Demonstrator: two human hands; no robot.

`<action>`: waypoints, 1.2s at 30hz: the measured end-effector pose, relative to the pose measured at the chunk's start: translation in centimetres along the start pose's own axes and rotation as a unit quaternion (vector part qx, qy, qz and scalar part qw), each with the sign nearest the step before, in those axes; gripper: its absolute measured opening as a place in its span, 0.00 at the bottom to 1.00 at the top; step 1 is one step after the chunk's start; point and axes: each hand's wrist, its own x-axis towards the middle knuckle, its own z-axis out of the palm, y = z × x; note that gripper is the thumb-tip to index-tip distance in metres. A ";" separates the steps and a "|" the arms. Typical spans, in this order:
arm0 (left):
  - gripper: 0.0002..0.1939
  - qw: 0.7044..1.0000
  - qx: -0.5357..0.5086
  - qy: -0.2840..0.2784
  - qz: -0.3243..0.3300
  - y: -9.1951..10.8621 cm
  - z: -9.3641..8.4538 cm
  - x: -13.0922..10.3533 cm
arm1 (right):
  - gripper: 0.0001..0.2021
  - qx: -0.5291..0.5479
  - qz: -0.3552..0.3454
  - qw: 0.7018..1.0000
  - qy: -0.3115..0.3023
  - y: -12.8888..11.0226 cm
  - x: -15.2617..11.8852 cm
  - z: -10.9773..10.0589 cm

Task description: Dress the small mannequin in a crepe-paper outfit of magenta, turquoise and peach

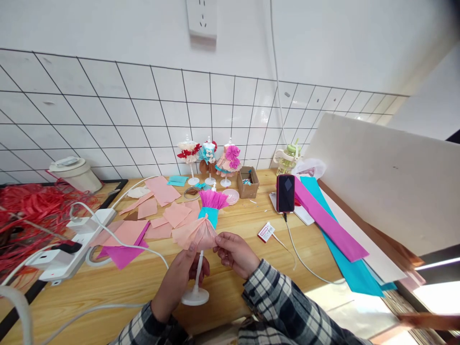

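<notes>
A miniature dress form on a white stand (196, 296) is right in front of me. It wears a pleated magenta paper top (212, 199), a turquoise paper band (209, 215) and a peach crepe paper skirt (199, 232). My left hand (183, 270) pinches the skirt's lower edge, its other fingers curled behind the stand's pole. On the right side, my right hand (235, 251) grips the skirt's hem between thumb and fingers. Peach paper pieces (176, 214) lie just beyond the skirt.
Three dressed miniature forms (209, 154) stand by the wall beside a small cardboard box (247, 183). A phone (285, 194) is propped at the right, near long crepe paper strips (330, 220). A power strip (81, 244), cables and red shredded strands (32, 215) occupy the left.
</notes>
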 end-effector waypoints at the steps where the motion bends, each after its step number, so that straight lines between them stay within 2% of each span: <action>1: 0.30 1.000 -0.005 0.000 -0.002 0.0 0.0 0.0 | 0.17 -0.004 -0.006 1.000 -0.003 0.1 0.0 0.0; 5: 0.30 1.000 -0.011 -0.004 0.002 0.1 0.1 0.0 | 0.18 -0.043 -0.038 0.998 -0.001 0.5 0.0 0.0; 13: 0.19 1.000 -0.016 0.019 0.011 -0.1 0.1 0.4 | 0.18 -0.050 -0.058 0.997 0.018 0.4 -0.1 -1.0; 17: 0.20 0.997 -0.048 0.049 0.033 -0.3 -0.2 0.6 | 0.19 -0.128 -0.062 0.989 0.048 0.9 -0.3 -1.9; 19: 0.20 0.993 -0.058 0.086 0.056 -0.5 -0.4 0.9 | 0.19 -0.230 -0.080 0.969 0.037 1.5 -0.5 -2.0; 21: 0.20 0.988 -0.073 0.114 0.072 -0.9 -0.5 1.6 | 0.17 -0.346 -0.119 0.930 0.017 2.2 -0.8 -1.8; 24: 0.20 0.985 -0.102 0.115 0.080 -1.7 -0.5 2.8 | 0.13 -0.461 -0.168 0.872 0.005 2.8 -1.0 -1.0; 26: 0.20 0.985 -0.109 0.106 0.084 -2.0 -0.4 3.5 | 0.10 -0.495 -0.186 0.849 0.006 2.9 -0.5 -0.7; 28: 0.19 0.985 -0.108 0.102 0.089 -2.0 -0.1 4.2 | 0.09 -0.504 -0.200 0.840 0.014 3.1 0.4 -0.6; 32: 0.20 0.991 -0.079 0.061 0.094 -1.5 0.3 5.5 | 0.10 -0.495 -0.204 0.845 0.010 3.4 2.3 -1.0; 36: 0.27 0.989 0.072 0.047 0.124 -1.9 -1.1 6.8 | 0.10 -0.535 -0.225 0.813 0.041 2.6 3.3 -1.6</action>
